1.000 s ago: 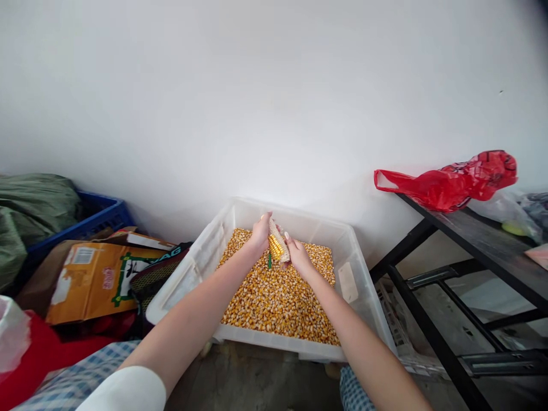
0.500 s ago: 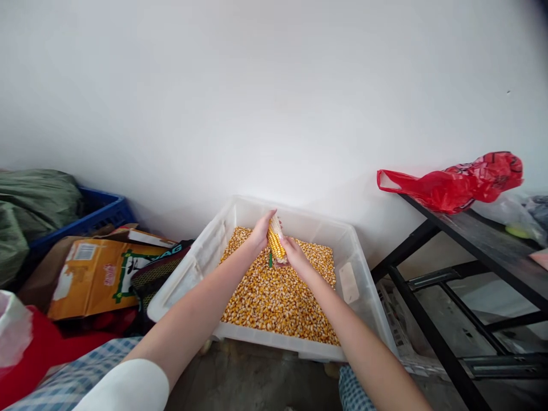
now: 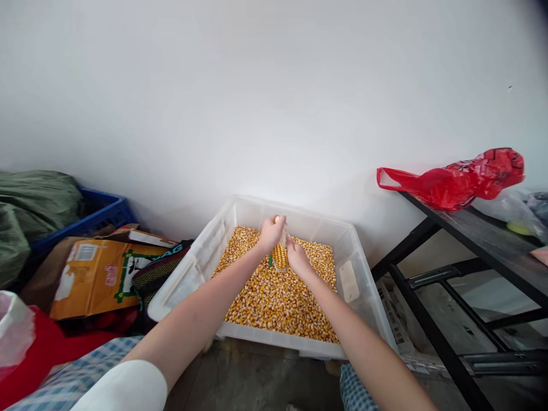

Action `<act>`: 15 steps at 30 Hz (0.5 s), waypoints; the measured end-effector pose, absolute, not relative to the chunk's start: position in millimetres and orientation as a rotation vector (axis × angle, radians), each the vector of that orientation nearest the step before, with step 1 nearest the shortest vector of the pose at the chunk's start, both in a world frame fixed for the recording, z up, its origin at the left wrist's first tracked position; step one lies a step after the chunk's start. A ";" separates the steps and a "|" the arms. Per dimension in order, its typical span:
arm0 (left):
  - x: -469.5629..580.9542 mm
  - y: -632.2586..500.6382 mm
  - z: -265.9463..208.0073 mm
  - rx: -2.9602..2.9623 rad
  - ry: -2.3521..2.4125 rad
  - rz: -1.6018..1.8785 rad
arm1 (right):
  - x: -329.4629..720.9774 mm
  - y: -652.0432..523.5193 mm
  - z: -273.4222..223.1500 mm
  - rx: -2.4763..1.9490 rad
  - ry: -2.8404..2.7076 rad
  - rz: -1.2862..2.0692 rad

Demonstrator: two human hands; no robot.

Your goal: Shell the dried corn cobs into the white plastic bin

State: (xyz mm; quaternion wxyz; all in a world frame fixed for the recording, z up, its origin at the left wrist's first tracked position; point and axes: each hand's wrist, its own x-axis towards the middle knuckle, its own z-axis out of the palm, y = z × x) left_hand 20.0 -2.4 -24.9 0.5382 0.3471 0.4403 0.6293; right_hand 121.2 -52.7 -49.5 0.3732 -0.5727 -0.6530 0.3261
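Note:
Between my hands is a corn cob (image 3: 281, 256), yellow kernels on its near side and a pale stripped strip along its upper right. My left hand (image 3: 270, 233) is wrapped round its upper end. Fingers of my right hand (image 3: 297, 254) close on its right side, partly hidden behind the cob. Below both hands, loose corn kernels (image 3: 278, 302) fill the bottom of a clear plastic bin (image 3: 295, 345). A small green object (image 3: 270, 260) shows just left of the cob; I cannot make out what it is.
To the left lie an orange cardboard box (image 3: 92, 279), a blue crate (image 3: 107, 212) and a green sack (image 3: 38, 200). On the right stands a black-framed table (image 3: 492, 234) with a red plastic bag (image 3: 462, 180) on it. A white wall (image 3: 274, 103) rises behind the bin.
My left hand has shifted slightly right and now covers the cob's upper end. The cob is turned, showing more yellow kernels toward me and its pale strip to the right.

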 end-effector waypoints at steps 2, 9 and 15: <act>19.2 0.0 -26.2 0.924 1.048 1.526 | 122.1 -48.7 -53.2 -1.377 -1.600 0.974; 8.9 7.0 -26.4 0.889 1.093 1.574 | 118.5 -48.5 -51.9 -1.310 -1.807 0.874; 14.7 5.1 -26.8 0.906 1.093 1.570 | 114.1 -52.7 -49.6 -1.479 -1.712 0.761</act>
